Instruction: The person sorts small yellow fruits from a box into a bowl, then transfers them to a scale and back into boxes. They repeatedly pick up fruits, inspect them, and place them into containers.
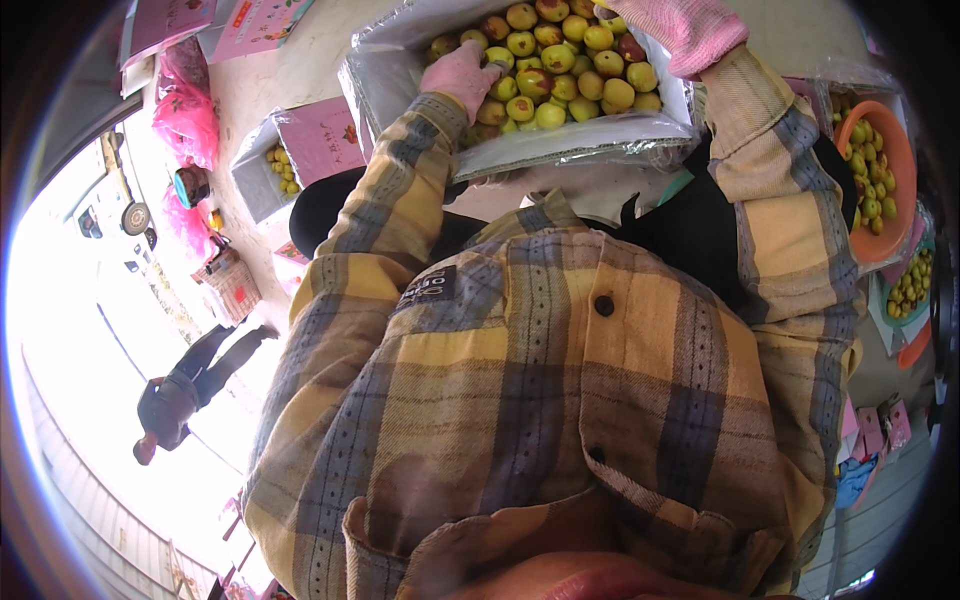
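A cardboard box lined with clear plastic and pale sheeting (570, 150) lies before me, filled with green and reddish-brown jujubes (557, 58). My left hand (463, 73), in a pink knitted glove with grey at the thumb, rests on the jujubes at the box's left side. Its fingertips are hidden among the fruit. Over the upper right corner of the box is my right hand (686, 28), also in a pink glove. Its fingers run to the picture's top edge, where something yellow shows at them; whether it holds a fruit cannot be told.
A smaller lined box (259, 176) with some fruit stands left. At right are an orange basin (904, 161) of jujubes and a green container (926, 300) with more. Pink plastic bags (184, 112) and printed cartons (259, 26) lie upper left. A person (176, 397) stands farther off, lower left.
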The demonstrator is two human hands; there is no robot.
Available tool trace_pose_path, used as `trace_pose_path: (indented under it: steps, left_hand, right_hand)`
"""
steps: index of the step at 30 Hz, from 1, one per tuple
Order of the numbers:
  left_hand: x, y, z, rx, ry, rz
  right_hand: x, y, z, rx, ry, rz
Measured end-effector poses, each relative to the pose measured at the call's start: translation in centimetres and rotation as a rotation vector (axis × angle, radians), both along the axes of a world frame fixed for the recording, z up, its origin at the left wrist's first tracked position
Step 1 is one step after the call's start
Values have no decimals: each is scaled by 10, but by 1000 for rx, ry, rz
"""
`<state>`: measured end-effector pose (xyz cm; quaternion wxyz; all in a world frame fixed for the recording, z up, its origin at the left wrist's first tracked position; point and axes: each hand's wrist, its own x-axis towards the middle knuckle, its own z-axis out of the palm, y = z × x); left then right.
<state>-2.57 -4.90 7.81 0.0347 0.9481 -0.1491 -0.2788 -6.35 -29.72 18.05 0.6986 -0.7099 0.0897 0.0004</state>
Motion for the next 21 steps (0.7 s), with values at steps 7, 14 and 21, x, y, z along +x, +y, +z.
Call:
trace_pose_path:
  steps: [7,14,21]
  left_hand:
    - [5,-24,1,-144,-204,-193]
    - [-5,-54,-15,200,-202,-258]
    - [-11,-55,-8,152,-238,-290]
  right_hand:
    - [2,0,-5,129,-23,-34]
    - [3,-2,-9,129,-13,-16]
    - [1,-2,-2,16,-7,-35]
